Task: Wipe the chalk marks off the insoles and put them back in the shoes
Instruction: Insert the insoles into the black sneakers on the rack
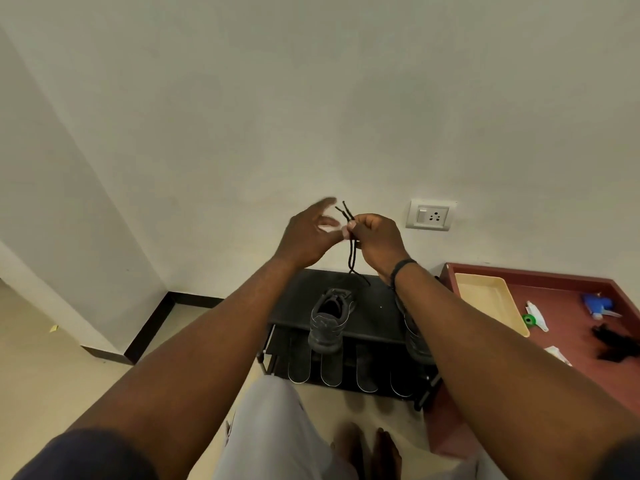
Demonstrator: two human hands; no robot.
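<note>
While the right hand (pixel 375 240) pinches both ends of the black shoelace (pixel 352 252) between thumb and curled fingers, keep the lace lifted above the black shoe rack (pixel 374 308) so that the two strands hang down together toward its far edge. The left hand (pixel 306 237) is just beside the right, fingers straight and spread, gripping nothing; whether it touches the lace cannot be told.

The step in hand appears to be drawing the laces up and tying them. Bring your left fingers onto one strand just below the right-hand pinch, then separate the two ends. Keep tension even, or the shoe may tip.

One dark shoe (pixel 330 322) stands at the near edge of the rack top, toe toward you. A second shoe (pixel 414 336) stands at the near right corner, largely hidden behind your right forearm. Four insoles (pixel 331 367) lean in a row against the lower shelf at the near edge, heels down. Judged from this, the insoles are not yet in the shoes.

Alongside, a cream tray (pixel 485 296) lies on the red-brown table (pixel 568 292).
</note>
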